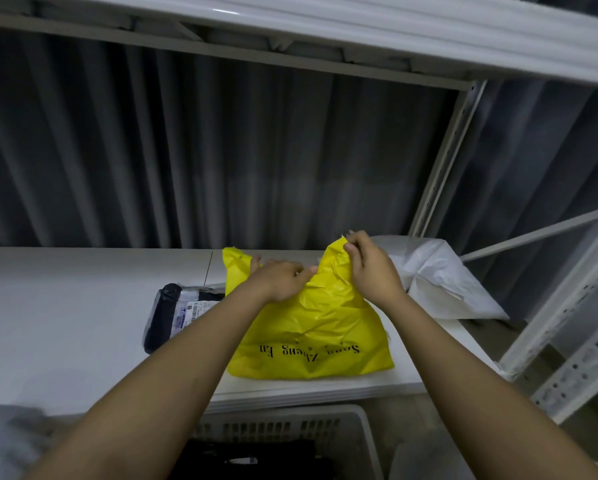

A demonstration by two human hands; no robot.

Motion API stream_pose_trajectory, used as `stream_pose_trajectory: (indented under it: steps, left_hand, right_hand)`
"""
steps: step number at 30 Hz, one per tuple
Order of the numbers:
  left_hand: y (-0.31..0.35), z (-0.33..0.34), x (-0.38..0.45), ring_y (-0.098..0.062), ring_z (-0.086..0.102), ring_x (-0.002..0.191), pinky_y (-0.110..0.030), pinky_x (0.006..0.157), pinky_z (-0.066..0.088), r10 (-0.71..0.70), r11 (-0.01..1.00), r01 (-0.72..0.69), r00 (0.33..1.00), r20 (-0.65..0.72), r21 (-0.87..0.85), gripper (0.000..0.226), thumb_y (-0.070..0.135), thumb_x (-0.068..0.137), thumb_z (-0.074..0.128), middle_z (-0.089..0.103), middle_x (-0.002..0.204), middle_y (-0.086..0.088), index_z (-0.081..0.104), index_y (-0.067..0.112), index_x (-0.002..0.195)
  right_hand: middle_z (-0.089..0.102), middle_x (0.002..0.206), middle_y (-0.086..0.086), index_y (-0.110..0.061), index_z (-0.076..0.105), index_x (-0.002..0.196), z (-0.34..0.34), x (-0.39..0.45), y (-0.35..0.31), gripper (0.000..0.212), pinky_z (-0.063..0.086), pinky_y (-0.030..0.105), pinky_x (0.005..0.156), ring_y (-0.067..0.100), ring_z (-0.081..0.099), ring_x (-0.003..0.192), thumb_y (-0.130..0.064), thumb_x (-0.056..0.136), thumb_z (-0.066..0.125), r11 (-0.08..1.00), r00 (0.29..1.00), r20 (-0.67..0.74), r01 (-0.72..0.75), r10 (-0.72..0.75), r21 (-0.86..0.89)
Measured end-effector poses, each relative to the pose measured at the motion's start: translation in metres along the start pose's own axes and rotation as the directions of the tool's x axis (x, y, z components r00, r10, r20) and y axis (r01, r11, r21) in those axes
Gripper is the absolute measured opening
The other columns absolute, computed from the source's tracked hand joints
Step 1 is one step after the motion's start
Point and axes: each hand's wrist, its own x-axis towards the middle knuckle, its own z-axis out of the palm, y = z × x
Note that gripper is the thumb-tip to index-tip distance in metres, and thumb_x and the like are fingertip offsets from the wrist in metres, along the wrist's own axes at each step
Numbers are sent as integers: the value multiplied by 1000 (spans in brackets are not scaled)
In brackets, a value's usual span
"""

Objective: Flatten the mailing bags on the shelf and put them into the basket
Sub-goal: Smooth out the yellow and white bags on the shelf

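Note:
A crumpled yellow bag [311,334] with dark printed letters lies on the white shelf [65,306], near its front edge. My left hand [280,280] grips the bag's upper middle with curled fingers. My right hand [368,268] pinches the bag's raised far right corner and lifts it off the shelf. A dark mailing bag [173,317] with a white label lies flat to the left, partly under my left forearm. A white mailing bag [439,282] sits rumpled at the right end of the shelf. Below the shelf front stands a white slotted basket [356,431] holding dark bags.
A grey curtain hangs behind the shelf. A white perforated upright [443,157] rises at the back right, and more white racking [567,341] stands at the right. Another shelf board runs overhead.

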Motion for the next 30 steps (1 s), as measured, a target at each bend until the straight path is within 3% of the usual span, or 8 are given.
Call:
stream_pose_trajectory:
  steps: [8,11,16,20,23,26,28,30]
  left_hand:
    - [-5,1,-6,-25,44,128,-56,113,-9,23,997,-27,998,53,76,59,57,99,13,61,122,-4,60,24,111]
    - [-7,-3,-5,-26,48,123,-56,113,-11,17,997,-20,999,39,76,48,44,100,16,61,116,-6,56,21,113]
    - [-15,-7,1,-25,55,108,-54,115,-12,20,999,-20,999,-28,25,12,29,97,33,50,73,6,43,24,98]
    - [-15,-4,12,-25,53,106,-48,116,4,21,996,-28,997,-77,-88,11,23,99,34,54,86,1,45,23,101]
    - [-16,1,25,-23,49,95,-40,100,25,-13,976,-9,995,-100,-217,11,25,99,39,55,92,1,49,24,102]
    - [-18,14,44,-29,54,100,-35,86,37,-74,929,29,992,-107,-370,9,24,97,46,57,90,-2,55,20,98]
    - [-17,28,55,-33,55,106,-39,91,43,-108,930,36,978,-178,-366,11,26,95,50,61,102,-11,58,19,98]
    - [-15,44,66,-35,46,117,-47,99,39,-152,950,67,953,-264,-305,16,30,95,51,57,115,-13,61,20,103]
  right_hand:
    - [47,71,-8,-10,48,94,-3,7,3,13,27,22,59,3,44,66,-14,102,39,918,906,-286,-212,313,334]
    - [49,76,-2,-5,52,100,-2,11,4,16,29,21,61,9,45,68,-14,102,38,894,869,-338,-221,361,389]
    - [52,81,2,-3,52,104,-2,16,12,21,28,23,60,19,48,75,-18,103,37,904,852,-353,-277,387,325]
    - [54,89,4,-6,50,110,-2,15,22,24,36,30,68,21,51,82,-26,103,37,882,838,-315,-349,445,318]
    - [52,104,-3,-11,44,126,-2,10,32,35,34,23,77,15,50,95,-36,101,43,853,874,-181,-364,452,373]
    - [46,125,-2,-15,30,144,4,5,51,55,30,13,84,13,45,112,-27,97,54,898,925,-74,-339,372,279]
    - [37,145,6,-13,20,150,11,3,62,64,25,9,88,19,38,129,-21,97,54,918,936,-62,-324,346,227]
    - [32,149,14,-14,17,152,22,2,72,64,27,20,97,28,34,133,-25,98,51,918,920,-86,-367,382,151]
